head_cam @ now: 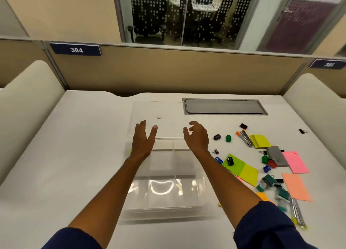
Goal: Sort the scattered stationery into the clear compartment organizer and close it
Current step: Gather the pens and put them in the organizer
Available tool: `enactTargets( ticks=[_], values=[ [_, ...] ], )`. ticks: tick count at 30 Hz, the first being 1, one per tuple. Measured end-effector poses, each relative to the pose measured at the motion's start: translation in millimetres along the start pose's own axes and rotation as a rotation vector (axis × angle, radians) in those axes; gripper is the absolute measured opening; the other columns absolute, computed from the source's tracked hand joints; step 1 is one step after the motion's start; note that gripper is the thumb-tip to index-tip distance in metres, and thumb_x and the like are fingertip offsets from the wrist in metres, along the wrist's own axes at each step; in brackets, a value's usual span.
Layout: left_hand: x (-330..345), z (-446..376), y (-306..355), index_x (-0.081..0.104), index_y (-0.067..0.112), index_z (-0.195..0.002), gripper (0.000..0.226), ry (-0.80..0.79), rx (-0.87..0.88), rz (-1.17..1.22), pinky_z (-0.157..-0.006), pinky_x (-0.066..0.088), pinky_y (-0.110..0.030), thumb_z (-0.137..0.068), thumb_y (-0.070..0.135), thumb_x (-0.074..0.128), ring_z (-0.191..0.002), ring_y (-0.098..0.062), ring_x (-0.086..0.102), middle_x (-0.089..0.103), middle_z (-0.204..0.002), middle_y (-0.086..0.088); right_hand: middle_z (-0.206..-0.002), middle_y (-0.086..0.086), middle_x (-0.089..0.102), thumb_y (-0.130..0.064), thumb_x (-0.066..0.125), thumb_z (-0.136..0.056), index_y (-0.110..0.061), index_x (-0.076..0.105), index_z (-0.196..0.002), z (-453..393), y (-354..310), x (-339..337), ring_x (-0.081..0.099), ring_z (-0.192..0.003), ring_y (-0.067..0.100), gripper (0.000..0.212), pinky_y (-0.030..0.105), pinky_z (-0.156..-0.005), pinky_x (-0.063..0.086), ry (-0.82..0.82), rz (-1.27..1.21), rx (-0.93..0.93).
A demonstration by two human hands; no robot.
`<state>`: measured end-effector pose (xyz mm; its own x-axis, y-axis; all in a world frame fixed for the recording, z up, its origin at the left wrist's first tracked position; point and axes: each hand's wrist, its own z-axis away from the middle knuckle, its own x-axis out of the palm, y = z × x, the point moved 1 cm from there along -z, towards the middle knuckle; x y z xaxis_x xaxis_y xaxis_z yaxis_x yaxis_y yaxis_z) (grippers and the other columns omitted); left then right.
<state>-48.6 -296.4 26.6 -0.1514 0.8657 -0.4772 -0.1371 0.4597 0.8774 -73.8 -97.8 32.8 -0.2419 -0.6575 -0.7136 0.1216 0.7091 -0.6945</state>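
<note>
A clear compartment organizer (pixel 164 198) lies open on the white desk in front of me, its lid (pixel 149 110) folded back flat on the far side. My left hand (pixel 143 142) and my right hand (pixel 196 136) hover over the hinge edge, fingers spread, holding nothing. Scattered to the right are yellow-green sticky notes (pixel 243 171), a pink pad (pixel 295 161), an orange pad (pixel 295 187), a grey stapler box (pixel 277 156), small sharpeners (pixel 228 138) and binder clips (pixel 271 181). The compartments look empty.
A grey cable hatch (pixel 224 106) is set in the desk behind the stationery. A lone black clip (pixel 301 131) lies far right. Beige partition panels (pixel 168 73) wall the desk at the back and sides.
</note>
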Motion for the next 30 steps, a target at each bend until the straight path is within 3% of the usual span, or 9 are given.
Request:
enactTargets(
  ticks=[4, 11, 16, 25, 30],
  values=[
    [56, 1, 27, 0.015, 0.017, -0.153, 0.074, -0.103, 0.082, -0.06, -0.123, 0.009, -0.042, -0.095, 0.056, 0.039, -0.15, -0.017, 0.004, 0.012, -0.162, -0.001, -0.123, 0.011, 0.057, -0.033, 0.058, -0.09, -0.017, 0.052, -0.13, -21, 65, -49, 0.053, -0.115, 0.03, 0.043, 0.042, -0.092, 0.049, 0.044, 0.099, 0.056],
    [145, 1, 59, 0.009, 0.019, -0.154, 0.078, -0.236, 0.174, -0.191, -0.123, 0.004, -0.044, -0.093, 0.06, 0.036, -0.15, -0.016, -0.005, 0.003, -0.163, 0.0, -0.143, 0.014, 0.043, -0.032, 0.055, -0.093, -0.012, 0.043, -0.139, -48, 162, -108, 0.036, -0.136, 0.031, 0.051, 0.041, -0.107, 0.036, 0.008, 0.263, 0.151],
    [195, 0, 75, 0.006, 0.018, -0.154, 0.08, -0.279, 0.244, -0.347, -0.122, 0.001, -0.044, -0.094, 0.06, 0.035, -0.15, -0.018, -0.009, -0.004, -0.163, -0.001, -0.136, 0.014, 0.046, -0.028, 0.056, -0.094, -0.012, 0.04, -0.142, -66, 200, -125, 0.042, -0.127, 0.032, 0.053, 0.039, -0.104, 0.038, -0.009, 0.301, 0.171],
    [247, -6, 83, 0.007, 0.017, -0.154, 0.079, -0.299, 0.226, -0.365, -0.122, 0.0, -0.045, -0.094, 0.06, 0.034, -0.15, -0.017, -0.01, -0.004, -0.163, -0.001, -0.139, 0.013, 0.046, -0.021, 0.056, -0.095, -0.012, 0.037, -0.143, -95, 231, -124, 0.041, -0.128, 0.03, 0.053, 0.038, -0.104, 0.039, -0.11, 0.314, 0.149],
    [249, -5, 76, 0.008, 0.017, -0.154, 0.076, -0.275, 0.222, -0.367, -0.121, 0.0, -0.043, -0.095, 0.057, 0.036, -0.15, -0.015, -0.01, -0.002, -0.163, 0.0, -0.127, 0.017, 0.056, -0.01, 0.055, -0.094, -0.01, 0.039, -0.139, -108, 237, -120, 0.05, -0.119, 0.033, 0.048, 0.039, -0.092, 0.045, -0.125, 0.375, 0.174]
  ],
)
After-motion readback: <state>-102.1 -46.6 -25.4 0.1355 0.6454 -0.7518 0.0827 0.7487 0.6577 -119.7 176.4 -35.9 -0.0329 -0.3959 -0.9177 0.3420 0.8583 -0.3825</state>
